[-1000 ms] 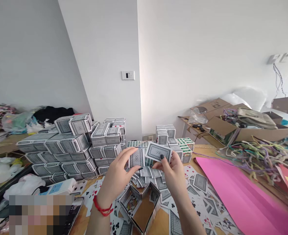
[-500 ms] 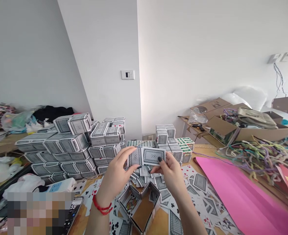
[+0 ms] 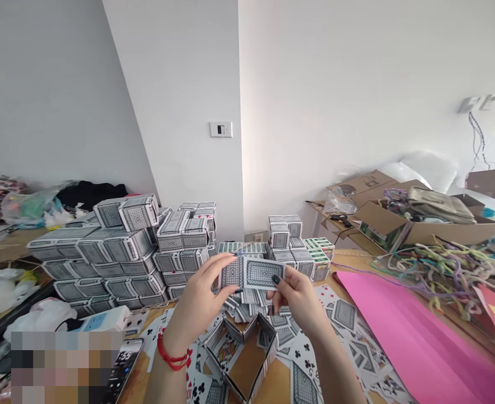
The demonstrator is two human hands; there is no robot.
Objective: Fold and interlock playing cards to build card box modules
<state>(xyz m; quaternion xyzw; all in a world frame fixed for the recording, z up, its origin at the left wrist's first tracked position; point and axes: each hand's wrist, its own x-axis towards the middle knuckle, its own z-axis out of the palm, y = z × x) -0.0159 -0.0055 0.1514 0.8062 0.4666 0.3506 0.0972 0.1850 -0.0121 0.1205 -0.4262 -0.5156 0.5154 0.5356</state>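
Observation:
Grey-backed playing cards (image 3: 259,272) are held up in front of me, back side showing, the right one overlapping the left one. My left hand (image 3: 203,292) pinches the left end between thumb and fingers; a red string bracelet circles that wrist. The right end is pinched by my right hand (image 3: 294,293), its dark-nailed thumb on the card's face. Below the hands stands an open, heart-like frame built of folded cards (image 3: 253,359) on the wooden table. Loose cards (image 3: 306,359) lie scattered around it, some face up.
Stacked card-covered blocks (image 3: 117,247) rise at the left, and smaller stacks (image 3: 287,230) stand behind my hands. Pink paper (image 3: 399,325) covers the right side. Farther right are tangled yarn (image 3: 428,275) and an open cardboard box (image 3: 449,230). A phone (image 3: 123,370) lies front left.
The right-hand card has slid slightly left over the other, and the cards sit a little lower. My right fingers have shifted their grip slightly.

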